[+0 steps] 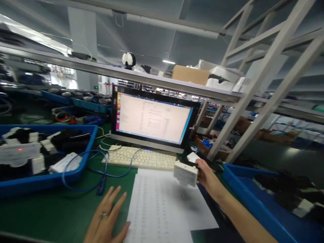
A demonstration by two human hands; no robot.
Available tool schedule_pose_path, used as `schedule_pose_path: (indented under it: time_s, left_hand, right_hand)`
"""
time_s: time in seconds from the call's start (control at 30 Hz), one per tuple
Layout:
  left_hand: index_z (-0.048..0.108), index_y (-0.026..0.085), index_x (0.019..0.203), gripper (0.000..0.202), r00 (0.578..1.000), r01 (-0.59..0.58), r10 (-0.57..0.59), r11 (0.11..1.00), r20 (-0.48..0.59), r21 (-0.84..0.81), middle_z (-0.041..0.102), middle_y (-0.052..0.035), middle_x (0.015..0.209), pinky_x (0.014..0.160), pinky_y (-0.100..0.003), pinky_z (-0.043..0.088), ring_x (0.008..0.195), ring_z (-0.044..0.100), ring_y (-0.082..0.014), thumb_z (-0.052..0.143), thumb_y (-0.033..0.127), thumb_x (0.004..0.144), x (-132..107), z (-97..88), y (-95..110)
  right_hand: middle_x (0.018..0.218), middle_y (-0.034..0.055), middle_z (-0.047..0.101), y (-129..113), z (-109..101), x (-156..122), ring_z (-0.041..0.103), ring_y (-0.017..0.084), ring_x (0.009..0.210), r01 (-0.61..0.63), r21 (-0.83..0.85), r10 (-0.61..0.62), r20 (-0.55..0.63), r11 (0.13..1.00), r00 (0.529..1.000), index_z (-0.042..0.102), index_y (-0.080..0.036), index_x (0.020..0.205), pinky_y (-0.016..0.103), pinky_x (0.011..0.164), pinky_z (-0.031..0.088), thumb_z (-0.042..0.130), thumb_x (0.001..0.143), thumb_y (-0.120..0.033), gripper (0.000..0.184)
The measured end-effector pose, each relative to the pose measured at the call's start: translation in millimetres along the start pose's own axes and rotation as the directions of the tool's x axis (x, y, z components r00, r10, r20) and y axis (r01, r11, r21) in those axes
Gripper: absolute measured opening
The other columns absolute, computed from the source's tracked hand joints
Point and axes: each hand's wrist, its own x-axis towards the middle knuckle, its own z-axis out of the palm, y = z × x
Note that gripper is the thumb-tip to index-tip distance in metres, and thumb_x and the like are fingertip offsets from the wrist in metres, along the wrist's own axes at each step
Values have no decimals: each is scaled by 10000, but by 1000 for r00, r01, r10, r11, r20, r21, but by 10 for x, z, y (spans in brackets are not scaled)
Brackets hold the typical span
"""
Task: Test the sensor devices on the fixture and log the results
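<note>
My right hand [206, 177] grips a white boxy device [186, 173] with a dark part on the hand's side. Motion blurs the device, so its exact kind cannot be told. It is held above printed sheets [152, 199], over which a shadow falls. My left hand [106, 216], with a ring on one finger, is spread with nothing in it; its thumb tip is at the left edge of the sheets. Just beyond its fingertips lies a small blue adapter [101, 186] with a red light, joined to a blue cable [117, 175].
A white keyboard [144, 158] sits before a lit monitor [153, 118]. On the left, a blue bin [88, 145] holds black and white devices; another blue bin [243, 189] stands at right. Overhead runs a shelf [152, 78], and slanted metal posts [243, 114] rise at right.
</note>
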Motion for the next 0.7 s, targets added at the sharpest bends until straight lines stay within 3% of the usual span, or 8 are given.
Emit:
schedule_pose_path:
  time_s: [0.07,0.17,0.27,0.33,0.43,0.5,0.6,0.7]
  left_hand:
    - [262,232,1409,699,999,49,-50,999,-15,-15,375,-98,1426,940,-434,479,1300,366,-298,562,326,785,132,-110,110]
    - [217,200,1415,855,988,153,-151,988,40,-36,311,-136,1451,994,-465,425,1326,309,-323,667,311,697,261,-157,102]
    - [286,195,1370,862,977,207,-204,978,56,-40,358,-152,1410,988,-476,427,1291,362,-335,711,261,624,310,-111,-57]
    - [375,187,1296,750,973,230,-228,972,38,-49,466,-145,1306,952,-450,463,1210,462,-316,694,227,618,323,-57,-178]
    - [456,171,1188,599,967,255,-255,965,9,-64,548,-128,1154,902,-412,495,1082,550,-286,652,198,622,361,19,-294]
    - [477,165,1156,565,965,261,-262,963,-1,-71,547,-128,1129,904,-414,488,1063,546,-288,629,187,612,408,46,-312]
    - [496,162,1145,554,969,244,-245,966,-6,-91,546,-124,1099,908,-418,479,1045,535,-289,603,172,601,498,50,-289]
    - [486,163,1183,595,979,201,-203,973,-8,-115,553,-116,1086,896,-413,486,1020,537,-283,596,172,598,574,44,-275]
  right_hand:
    - [740,-44,509,152,627,-63,489,125,602,-117,119,93,192,986,977,438,-248,821,212,508,365,621,644,-652,477]
    - [726,-51,509,372,1424,-125,502,119,610,-227,182,148,369,957,918,420,-247,824,202,513,361,625,648,-651,486]
    - [727,-40,516,520,1971,-128,525,135,622,-210,152,125,438,966,890,423,-247,834,214,500,375,557,646,-712,519]
    - [713,-30,522,555,2166,-105,529,148,613,-161,105,96,461,981,882,445,-243,824,228,482,384,521,630,-754,552]
    - [681,-14,536,529,2200,-35,523,171,590,-96,22,74,479,995,875,517,-240,813,254,452,389,516,626,-771,563]
    - [775,23,584,491,2095,36,555,212,725,-20,-21,27,449,1000,893,578,-241,811,293,520,439,555,610,-759,556]
    - [1085,72,564,429,1865,135,477,271,1049,92,-44,-73,328,995,942,615,-247,891,357,758,460,575,588,-764,601]
    - [1112,82,534,291,1658,116,490,270,1016,144,-21,-138,173,989,975,581,-239,933,398,817,444,513,650,-767,604]
